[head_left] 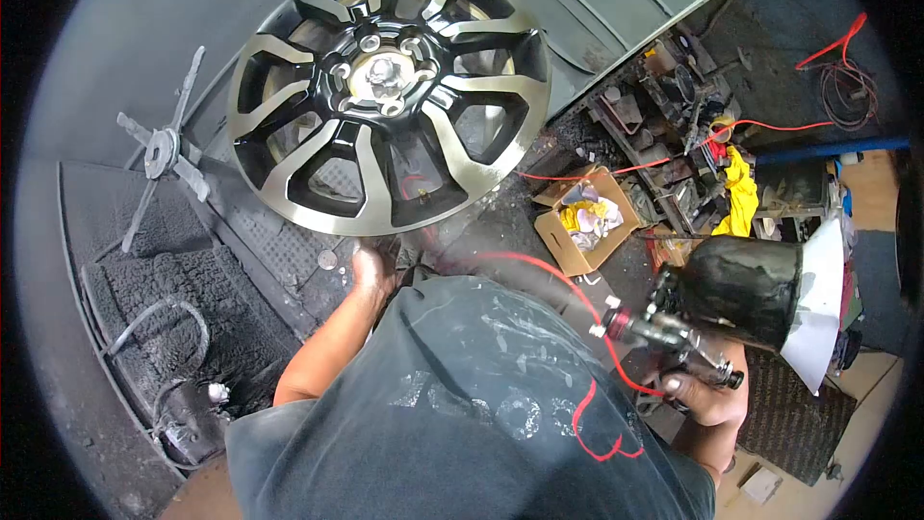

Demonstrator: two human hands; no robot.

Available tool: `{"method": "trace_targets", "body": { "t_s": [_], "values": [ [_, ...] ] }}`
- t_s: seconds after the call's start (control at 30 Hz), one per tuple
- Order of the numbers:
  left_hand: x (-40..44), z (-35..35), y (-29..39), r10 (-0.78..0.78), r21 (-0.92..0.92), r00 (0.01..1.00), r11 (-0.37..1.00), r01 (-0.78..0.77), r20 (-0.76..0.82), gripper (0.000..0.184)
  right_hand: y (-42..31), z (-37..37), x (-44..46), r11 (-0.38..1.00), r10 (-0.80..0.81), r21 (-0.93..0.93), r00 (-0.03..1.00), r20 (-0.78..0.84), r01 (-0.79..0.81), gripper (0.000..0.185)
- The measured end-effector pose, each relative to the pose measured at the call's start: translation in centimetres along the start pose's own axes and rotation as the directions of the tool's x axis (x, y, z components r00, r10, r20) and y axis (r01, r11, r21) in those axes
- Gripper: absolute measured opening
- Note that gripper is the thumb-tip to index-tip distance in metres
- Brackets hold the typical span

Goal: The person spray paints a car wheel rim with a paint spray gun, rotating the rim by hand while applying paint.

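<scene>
A black and silver alloy wheel (448, 149) with split spokes sits face up in front of me. My left hand (373, 268) is at its near edge, with the fingers hidden beneath the rim; whether they grip it I cannot tell. In my right hand (710, 393), off to the right of my body, is a spray gun (674, 342), held by its handle. A dark paint cup (739, 291) with a white paper cone (816, 303) on it tops the gun. A red air hose (553, 274) curves between the wheel and the gun.
A grey metal stand with several arms (164, 152) is left of the wheel. Below it lies a dark shaggy mat (164, 299). On the right are an open cardboard box (577, 248) of rags, a cluttered shelf (664, 149) and a yellow cloth (738, 195). Sheeting (616, 0) hangs behind.
</scene>
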State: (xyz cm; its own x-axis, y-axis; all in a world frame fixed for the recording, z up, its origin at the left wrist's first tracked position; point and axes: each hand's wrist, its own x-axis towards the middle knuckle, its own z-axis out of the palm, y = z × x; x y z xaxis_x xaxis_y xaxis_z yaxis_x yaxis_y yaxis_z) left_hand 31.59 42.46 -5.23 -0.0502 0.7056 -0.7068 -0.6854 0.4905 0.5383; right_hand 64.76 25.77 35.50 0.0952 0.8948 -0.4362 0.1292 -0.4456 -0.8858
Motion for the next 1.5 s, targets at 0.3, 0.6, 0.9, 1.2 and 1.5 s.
{"method": "trace_targets", "body": {
  "t_s": [0.3,0.6,0.9,1.2,1.5],
  "values": [
    [0.0,0.8,-3.5,-0.032,0.063,0.980,0.998,0.020,0.194,0.038,-0.1,-0.5,1.6,0.961,-0.174,-0.265,0.915,-0.364,0.077,0.039],
    [1.6,-1.0,-4.5,-0.278,0.213,0.912,0.952,0.220,0.301,0.021,2.2,0.1,0.6,0.996,-0.056,-0.083,0.988,-0.146,0.044,0.053],
    [0.6,0.1,-5.3,-0.178,0.178,0.932,0.976,0.126,0.316,0.017,8.2,1.2,1.8,0.999,-0.047,0.009,0.999,-0.016,0.047,0.047],
    [-2.3,3.6,-8.9,-0.474,0.795,0.639,0.331,-0.508,0.606,0.044,30.9,2.1,9.7,0.993,-0.079,-0.103,0.980,-0.184,0.061,0.030],
    [-5.8,-6.8,-5.7,-0.713,0.845,0.547,0.122,-0.520,0.439,0.052,41.7,2.7,10.5,0.985,0.066,-0.156,0.994,-0.083,-0.078,0.048]
  ]
}}
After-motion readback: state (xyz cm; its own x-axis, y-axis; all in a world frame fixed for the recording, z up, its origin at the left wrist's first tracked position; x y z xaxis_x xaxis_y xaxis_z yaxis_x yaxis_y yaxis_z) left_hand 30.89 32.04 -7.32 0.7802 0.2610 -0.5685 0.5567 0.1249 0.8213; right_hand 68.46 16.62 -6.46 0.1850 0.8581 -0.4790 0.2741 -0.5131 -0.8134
